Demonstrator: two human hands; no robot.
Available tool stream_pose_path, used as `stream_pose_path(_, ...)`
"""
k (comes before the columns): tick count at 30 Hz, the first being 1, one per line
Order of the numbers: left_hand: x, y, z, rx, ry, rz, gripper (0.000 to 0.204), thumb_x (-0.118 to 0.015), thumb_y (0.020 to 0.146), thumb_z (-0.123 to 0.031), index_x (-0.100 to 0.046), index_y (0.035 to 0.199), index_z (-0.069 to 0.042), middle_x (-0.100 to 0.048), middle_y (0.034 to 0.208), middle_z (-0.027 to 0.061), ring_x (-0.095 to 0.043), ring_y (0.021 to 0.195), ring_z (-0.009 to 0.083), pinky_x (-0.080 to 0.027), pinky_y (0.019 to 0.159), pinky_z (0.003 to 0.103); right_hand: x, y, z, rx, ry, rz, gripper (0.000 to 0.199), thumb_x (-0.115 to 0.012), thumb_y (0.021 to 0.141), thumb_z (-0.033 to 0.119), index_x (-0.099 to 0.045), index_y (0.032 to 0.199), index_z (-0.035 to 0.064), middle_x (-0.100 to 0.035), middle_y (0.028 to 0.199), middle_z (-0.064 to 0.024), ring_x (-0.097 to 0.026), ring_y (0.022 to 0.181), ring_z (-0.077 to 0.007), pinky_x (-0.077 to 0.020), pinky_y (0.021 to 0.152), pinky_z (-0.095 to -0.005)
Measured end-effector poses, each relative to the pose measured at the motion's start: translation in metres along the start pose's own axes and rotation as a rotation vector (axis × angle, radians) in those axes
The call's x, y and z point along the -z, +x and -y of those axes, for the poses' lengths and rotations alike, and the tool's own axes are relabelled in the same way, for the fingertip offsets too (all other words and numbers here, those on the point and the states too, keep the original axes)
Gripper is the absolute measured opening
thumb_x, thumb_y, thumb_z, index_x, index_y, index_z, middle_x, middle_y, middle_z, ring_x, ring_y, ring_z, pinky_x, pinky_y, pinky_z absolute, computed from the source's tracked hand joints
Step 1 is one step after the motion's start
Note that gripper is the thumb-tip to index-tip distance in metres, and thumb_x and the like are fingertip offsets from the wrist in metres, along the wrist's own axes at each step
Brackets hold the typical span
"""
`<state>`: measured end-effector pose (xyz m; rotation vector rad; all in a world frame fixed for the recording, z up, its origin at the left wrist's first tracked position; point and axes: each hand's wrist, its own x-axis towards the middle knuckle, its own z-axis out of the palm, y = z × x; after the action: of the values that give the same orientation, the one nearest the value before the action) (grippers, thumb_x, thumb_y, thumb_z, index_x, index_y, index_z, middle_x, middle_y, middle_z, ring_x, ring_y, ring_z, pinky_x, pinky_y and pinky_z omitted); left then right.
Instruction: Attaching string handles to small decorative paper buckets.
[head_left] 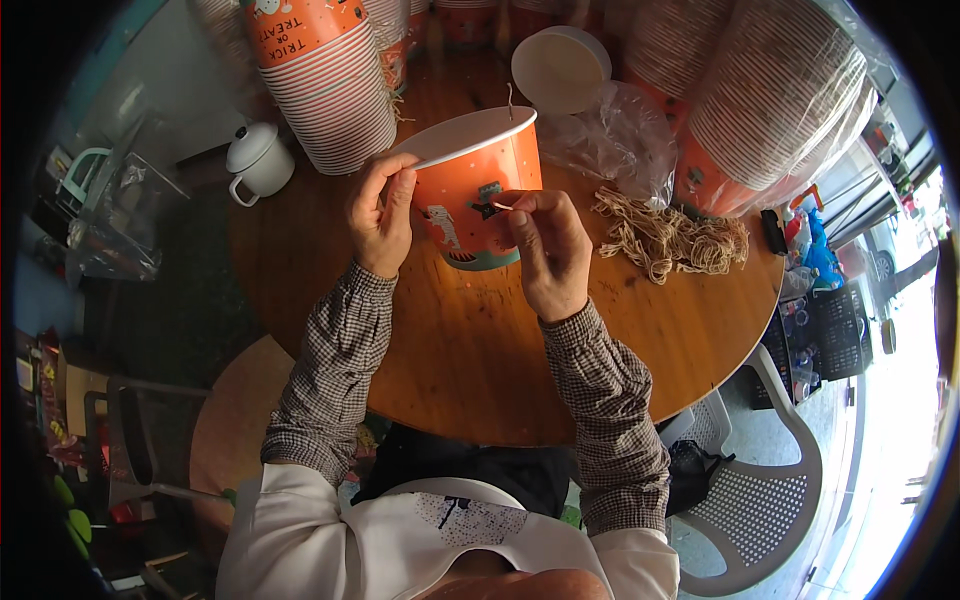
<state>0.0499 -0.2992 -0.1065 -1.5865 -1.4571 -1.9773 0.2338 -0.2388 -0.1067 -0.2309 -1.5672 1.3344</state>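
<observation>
An orange paper bucket (470,205) with a printed pattern and a green base is held up over the round wooden table, tilted. My left hand (383,220) grips its left rim, thumb outside, with some fingers hidden behind the wall. At the bucket's right side, my right hand (553,245) pinches the pale end of a cord (503,207) between thumb and fingertips. A short loose bit of cord (510,100) stands up above the far right rim. How the cord runs inside the bucket is hidden.
A heap of beige cord loops (680,238) lies right of my hands. Tall stacks of orange buckets (330,110) and wrapped ones (770,100) stand at the back. A white bucket (562,70), crumpled plastic (625,145) and a white lidded mug (260,163) are nearby. A chair (760,500) stands right.
</observation>
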Motion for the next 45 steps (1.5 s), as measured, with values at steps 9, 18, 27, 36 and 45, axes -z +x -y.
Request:
stream_pose_path(9,-0.018,-0.008,-0.031,-0.379,0.117,0.276,0.026,-0.070,0.078,0.000,-0.068,0.103,-0.008,-0.066,0.092,0.0046,-0.061,0.085,0.0213,-0.046,0.082,0.034,0.000,0.002,0.000,0.294,-0.603,-0.069,0.009,-0.052,0.091,-0.003,-0.052,0.099,0.0023,-0.064,0.088,-0.0127,-0.061,0.068,-0.0150,-0.0498,0.061,-0.0292)
stream_pose_path(18,0.001,-0.003,-0.013,-0.028,-0.058,-0.045,0.029,-0.054,0.095,-0.005,-0.055,0.122,0.002,-0.057,0.121,0.0129,-0.053,0.114,0.0220,-0.041,0.098,0.032,0.030,0.018,-0.006,-0.081,0.139,-0.285,0.007,-0.052,0.099,0.012,-0.051,0.095,0.0059,-0.059,0.078,-0.0010,-0.045,0.051,-0.0037,-0.0360,0.041,-0.0187)
stream_pose_path(27,-0.001,-0.006,-0.010,0.004,-0.048,-0.001,0.030,-0.055,0.095,-0.009,-0.054,0.122,0.002,-0.057,0.122,0.0126,-0.052,0.115,0.0216,-0.041,0.099,0.032,0.036,0.017,-0.011,-0.190,0.235,-0.314,0.009,-0.055,0.098,0.016,-0.053,0.095,0.0073,-0.059,0.078,-0.0005,-0.047,0.052,-0.0056,-0.0361,0.043,-0.0200)
stream_pose_path(36,-0.001,0.005,-0.022,-0.306,0.217,0.141,0.040,-0.061,0.088,-0.018,-0.055,0.123,0.001,-0.054,0.124,0.0163,-0.050,0.117,0.0314,-0.041,0.099,0.041,0.030,0.017,-0.007,-0.043,0.013,-0.229,0.005,-0.053,0.097,0.008,-0.052,0.093,0.0051,-0.057,0.077,0.0002,-0.045,0.052,-0.0038,-0.0364,0.043,-0.0189)
stream_pose_path(45,-0.006,-0.004,-0.024,-0.423,0.404,0.435,0.023,-0.069,0.080,-0.010,-0.067,0.103,-0.012,-0.067,0.091,0.0016,-0.063,0.090,0.0204,-0.044,0.087,0.039,0.021,0.013,0.000,-0.052,-0.197,-0.147,0.009,-0.050,0.091,-0.004,-0.053,0.098,0.0001,-0.061,0.089,-0.0066,-0.058,0.078,-0.0107,-0.0488,0.069,-0.0234)
